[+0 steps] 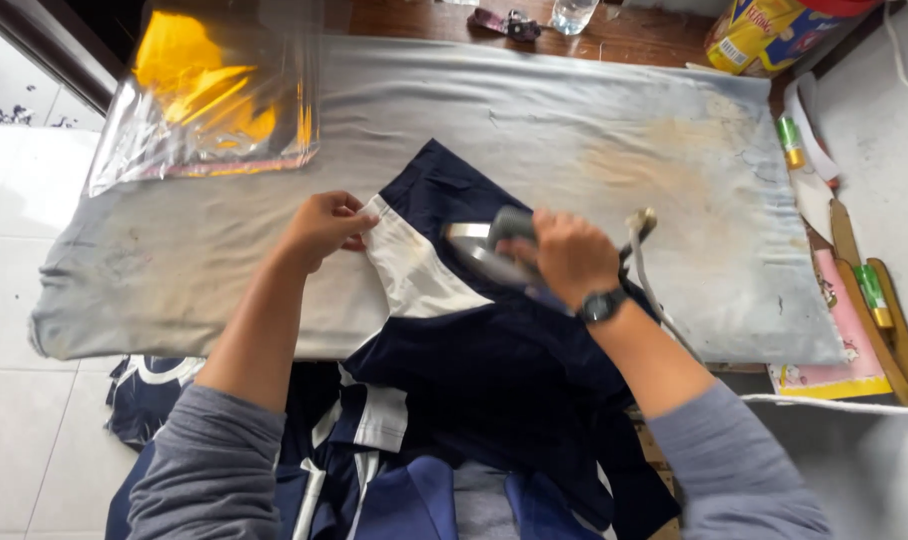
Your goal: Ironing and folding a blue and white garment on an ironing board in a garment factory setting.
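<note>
the left hand (319,228) pinched the navy and white fabric garment (444,300) taut while the right hand (564,255) gripped the grey metal iron (484,250); smooth strokes away from the pinch seemed best.

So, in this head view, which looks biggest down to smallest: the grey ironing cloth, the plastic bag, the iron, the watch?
1. Grey cloth
2. Plastic bag
3. Iron, partly hidden under the right hand
4. Watch
The order looks plain; nearness doesn't upset it.
</note>
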